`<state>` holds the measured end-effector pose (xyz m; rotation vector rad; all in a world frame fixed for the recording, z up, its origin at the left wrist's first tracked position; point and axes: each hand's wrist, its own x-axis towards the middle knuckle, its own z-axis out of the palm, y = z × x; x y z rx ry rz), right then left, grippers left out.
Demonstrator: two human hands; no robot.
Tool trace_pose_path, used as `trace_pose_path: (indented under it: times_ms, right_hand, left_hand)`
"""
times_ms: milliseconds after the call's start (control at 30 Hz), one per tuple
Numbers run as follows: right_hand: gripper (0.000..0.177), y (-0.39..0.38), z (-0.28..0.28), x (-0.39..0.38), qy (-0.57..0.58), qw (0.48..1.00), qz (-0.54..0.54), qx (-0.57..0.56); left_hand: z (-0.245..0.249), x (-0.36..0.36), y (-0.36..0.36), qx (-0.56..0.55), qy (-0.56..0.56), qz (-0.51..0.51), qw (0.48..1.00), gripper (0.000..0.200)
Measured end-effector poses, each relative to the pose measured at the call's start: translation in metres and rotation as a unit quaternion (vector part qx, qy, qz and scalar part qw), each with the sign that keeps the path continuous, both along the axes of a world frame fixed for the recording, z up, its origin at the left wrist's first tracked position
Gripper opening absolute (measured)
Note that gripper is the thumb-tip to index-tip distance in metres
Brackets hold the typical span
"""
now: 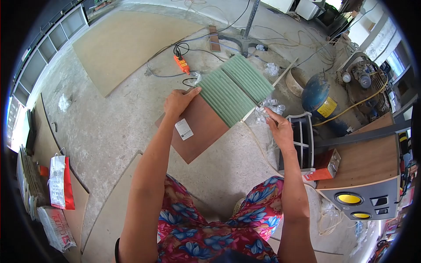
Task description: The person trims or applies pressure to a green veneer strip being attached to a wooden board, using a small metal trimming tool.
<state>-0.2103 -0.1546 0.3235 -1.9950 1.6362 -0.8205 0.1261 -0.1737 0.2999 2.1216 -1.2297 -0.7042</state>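
Note:
A brown board (204, 131) with a white label (184, 129) lies in front of me, beside green ribbed panels (228, 98). A dark gap runs between a wider green panel and a narrower one (249, 78). My left hand (179, 101) rests where the brown board meets the green panel, its thumb over the edge and its other fingers partly hidden. At the right corner of the green panels, my right hand (278, 125) has its fingers closed around something small and pale by the gap, too small to name.
An orange power strip (181, 65) with dark cables lies beyond the panels. A large tan sheet (131, 44) covers floor at the upper left. To the right are a blue tank (316, 94), a black frame (300, 142) and a speaker box (364, 199). A red-and-white bag (59, 180) is at left.

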Motion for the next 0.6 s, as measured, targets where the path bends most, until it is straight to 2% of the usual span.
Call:
trace_pose_path:
  times_ms: [67,200,300,367,400,500,533,600]
  right_hand:
    - [0.031,-0.002,-0.003,0.009,0.013,0.999,0.003,-0.034]
    - [0.032,-0.002,-0.009,-0.016,-0.024,1.0,0.019,0.0]
    - [0.032,0.001,-0.014,-0.02,-0.011,0.999,0.022,0.027]
    - [0.032,-0.003,-0.008,0.001,0.018,1.0,0.016,0.0]
    - [0.032,-0.003,-0.009,0.01,-0.02,0.999,0.014,0.026]
    - [0.033,0.005,-0.001,-0.005,-0.017,1.0,0.016,0.01]
    - [0.033,0.008,0.001,-0.018,-0.019,0.996,0.008,0.083]
    - [0.034,0.014,0.009,-0.033,-0.031,0.997,0.025,0.068]
  left_hand:
    - [-0.001,-0.007,0.0,-0.016,-0.012,0.001,1.0,0.075]
    - [0.001,0.015,0.0,0.026,0.045,-0.002,0.999,0.075]
    - [-0.02,0.028,-0.003,0.018,0.053,0.005,0.998,0.074]
    - [-0.018,0.01,-0.001,-0.01,-0.002,0.0,1.0,0.073]
    - [-0.015,0.002,0.0,-0.028,-0.028,-0.001,0.999,0.072]
    - [0.0,0.006,0.003,-0.02,0.016,0.008,1.0,0.071]
    - [-0.002,0.015,0.0,-0.016,0.016,0.015,1.0,0.072]
    - [-0.016,0.034,0.001,0.001,0.016,0.033,0.999,0.072]
